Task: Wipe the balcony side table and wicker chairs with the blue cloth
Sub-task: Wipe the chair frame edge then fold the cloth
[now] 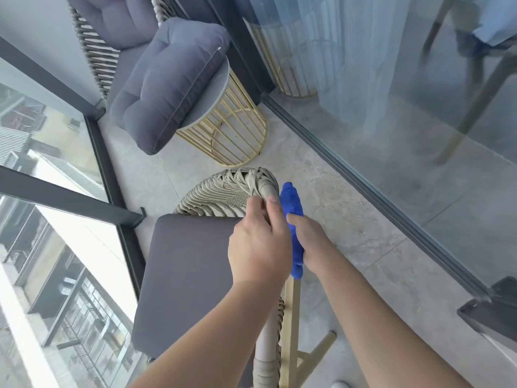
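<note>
far chair [112, 29]: 11 o'clock, grey cushions
side table [223, 88]: 12 o'clock, loose cushion [167, 85] resting on top
near chair [232, 189]: centre, wicker rim, dark seat pad
left hand [258, 245]: fingers curled round near chair rim
blue cloth [292, 214]: against rim's outer side, 1 o'clock of left hand
right hand [310, 236]: gripping blue cloth

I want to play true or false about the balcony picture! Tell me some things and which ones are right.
1. The right hand holds the blue cloth. True.
2. The left hand rests flat on the floor. False: it grips the wicker chair's rim.
3. A grey cushion lies partly on the round side table. True.
4. The side table has a black base. False: its wire base is gold.
5. The cloth lies on the seat pad. False: it is against the chair's outer side.
</note>
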Demonstrator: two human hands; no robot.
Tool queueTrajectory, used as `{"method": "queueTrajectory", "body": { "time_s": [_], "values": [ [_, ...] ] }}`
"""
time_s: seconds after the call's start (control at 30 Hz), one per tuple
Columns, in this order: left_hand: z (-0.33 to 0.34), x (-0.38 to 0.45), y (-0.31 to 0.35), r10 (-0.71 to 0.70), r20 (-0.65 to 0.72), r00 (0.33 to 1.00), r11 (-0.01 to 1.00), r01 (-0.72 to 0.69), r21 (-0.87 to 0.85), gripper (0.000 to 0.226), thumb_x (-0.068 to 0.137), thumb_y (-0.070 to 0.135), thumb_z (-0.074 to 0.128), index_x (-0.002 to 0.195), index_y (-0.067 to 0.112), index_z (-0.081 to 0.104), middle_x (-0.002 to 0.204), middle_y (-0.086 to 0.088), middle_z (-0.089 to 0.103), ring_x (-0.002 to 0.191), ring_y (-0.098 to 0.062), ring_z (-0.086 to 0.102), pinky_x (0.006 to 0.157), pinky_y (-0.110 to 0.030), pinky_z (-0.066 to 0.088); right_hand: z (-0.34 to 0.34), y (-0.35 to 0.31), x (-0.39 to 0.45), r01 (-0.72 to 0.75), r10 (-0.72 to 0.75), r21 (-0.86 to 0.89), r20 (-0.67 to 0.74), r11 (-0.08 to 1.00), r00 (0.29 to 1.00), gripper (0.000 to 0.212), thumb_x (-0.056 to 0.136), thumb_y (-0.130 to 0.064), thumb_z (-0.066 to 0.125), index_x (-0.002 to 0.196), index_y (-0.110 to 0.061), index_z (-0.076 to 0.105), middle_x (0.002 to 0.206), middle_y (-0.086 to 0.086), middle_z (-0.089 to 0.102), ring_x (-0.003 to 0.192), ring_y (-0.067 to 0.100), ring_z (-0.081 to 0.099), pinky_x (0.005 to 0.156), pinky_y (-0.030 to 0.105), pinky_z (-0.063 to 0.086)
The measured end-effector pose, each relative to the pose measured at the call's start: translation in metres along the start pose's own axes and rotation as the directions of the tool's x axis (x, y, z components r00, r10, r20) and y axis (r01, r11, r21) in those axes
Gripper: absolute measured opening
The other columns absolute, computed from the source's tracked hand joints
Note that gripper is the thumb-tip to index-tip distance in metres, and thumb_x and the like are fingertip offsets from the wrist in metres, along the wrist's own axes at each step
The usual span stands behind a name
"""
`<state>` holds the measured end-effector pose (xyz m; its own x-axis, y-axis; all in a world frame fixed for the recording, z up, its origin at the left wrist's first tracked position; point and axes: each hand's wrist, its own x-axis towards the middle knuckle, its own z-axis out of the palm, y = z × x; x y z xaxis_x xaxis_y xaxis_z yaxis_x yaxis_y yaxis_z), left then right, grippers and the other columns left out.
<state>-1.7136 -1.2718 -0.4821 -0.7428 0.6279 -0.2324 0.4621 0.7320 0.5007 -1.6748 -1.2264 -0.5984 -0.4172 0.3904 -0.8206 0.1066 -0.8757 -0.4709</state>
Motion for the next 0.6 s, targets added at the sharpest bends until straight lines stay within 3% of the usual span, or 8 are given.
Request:
{"method": "queueTrajectory", "body": {
  "time_s": [0.1, 0.17, 0.27, 0.37, 0.5, 0.6],
  "values": [
    [-0.001, -0.001, 0.0, 0.004, 0.001, 1.0, 1.0, -0.004, 0.015, 0.042, 0.106, 0.053, 0.029, 0.086, 0.02, 0.046, 0.07, 0.002, 0.057, 0.074, -0.026, 0.056, 0.067, -0.041, 0.042, 0.004, -0.016, -0.036, 0.045, -0.046, 0.028, 0.034, 0.999, 0.998, 0.023, 0.103, -0.031, 0.054, 0.115, -0.017, 0.068, 0.125, 0.015, 0.071, 0.115, 0.033, 0.067, 0.108, 0.053, 0.049],
    [-0.001, -0.002, 0.0, -0.002, -0.001, 1.0, 1.0, 0.002, 0.019, 0.043, 0.106, 0.052, 0.029, 0.087, 0.019, 0.047, 0.071, 0.0, 0.058, 0.075, -0.026, 0.056, 0.068, -0.041, 0.041, 0.005, -0.022, -0.059, 0.031, -0.036, 0.059, 0.09, 0.998, 0.995, 0.021, 0.108, -0.031, 0.048, 0.103, -0.02, 0.066, 0.107, 0.011, 0.073, 0.098, 0.022, 0.068, 0.109, 0.05, 0.048],
    [-0.002, -0.005, 0.001, -0.004, -0.001, 1.0, 1.0, 0.004, 0.027, 0.041, 0.107, 0.051, 0.029, 0.088, 0.02, 0.048, 0.073, 0.001, 0.059, 0.075, -0.023, 0.055, 0.068, -0.04, 0.037, -0.001, -0.02, -0.069, 0.04, -0.05, 0.111, 0.094, 0.993, 0.994, 0.02, 0.109, -0.028, 0.047, 0.114, -0.018, 0.064, 0.094, 0.003, 0.071, 0.088, 0.019, 0.067, 0.103, 0.047, 0.05],
    [-0.002, -0.004, 0.003, -0.003, -0.003, 1.0, 0.999, 0.003, 0.037, 0.04, 0.107, 0.051, 0.029, 0.089, 0.021, 0.048, 0.074, 0.003, 0.059, 0.075, -0.022, 0.054, 0.069, -0.04, 0.036, -0.002, -0.018, -0.073, 0.085, -0.098, 0.176, 0.069, 0.981, 0.993, 0.019, 0.106, -0.025, 0.052, 0.115, -0.026, 0.069, 0.095, 0.003, 0.076, 0.097, 0.022, 0.072, 0.103, 0.048, 0.053],
    [-0.002, -0.002, 0.003, -0.008, -0.011, 1.0, 0.999, 0.008, 0.034, 0.036, 0.106, 0.049, 0.033, 0.091, 0.02, 0.05, 0.078, 0.003, 0.062, 0.084, -0.028, 0.058, 0.074, -0.042, 0.045, -0.001, -0.017, -0.085, 0.158, -0.185, 0.201, 0.125, 0.967, 0.975, 0.031, 0.106, -0.012, 0.046, 0.12, -0.026, 0.07, 0.098, 0.003, 0.079, 0.087, 0.016, 0.076, 0.07, 0.029, 0.059],
    [-0.003, -0.002, 0.002, -0.005, -0.013, 1.0, 1.0, 0.005, 0.03, 0.036, 0.106, 0.049, 0.035, 0.089, 0.021, 0.049, 0.077, 0.002, 0.062, 0.082, -0.028, 0.059, 0.073, -0.043, 0.046, -0.002, -0.019, -0.097, 0.203, -0.241, 0.231, 0.151, 0.952, 0.959, 0.031, 0.106, -0.011, 0.047, 0.117, -0.027, 0.071, 0.097, 0.0, 0.08, 0.086, 0.013, 0.077, 0.065, 0.026, 0.059]
  ]
}}
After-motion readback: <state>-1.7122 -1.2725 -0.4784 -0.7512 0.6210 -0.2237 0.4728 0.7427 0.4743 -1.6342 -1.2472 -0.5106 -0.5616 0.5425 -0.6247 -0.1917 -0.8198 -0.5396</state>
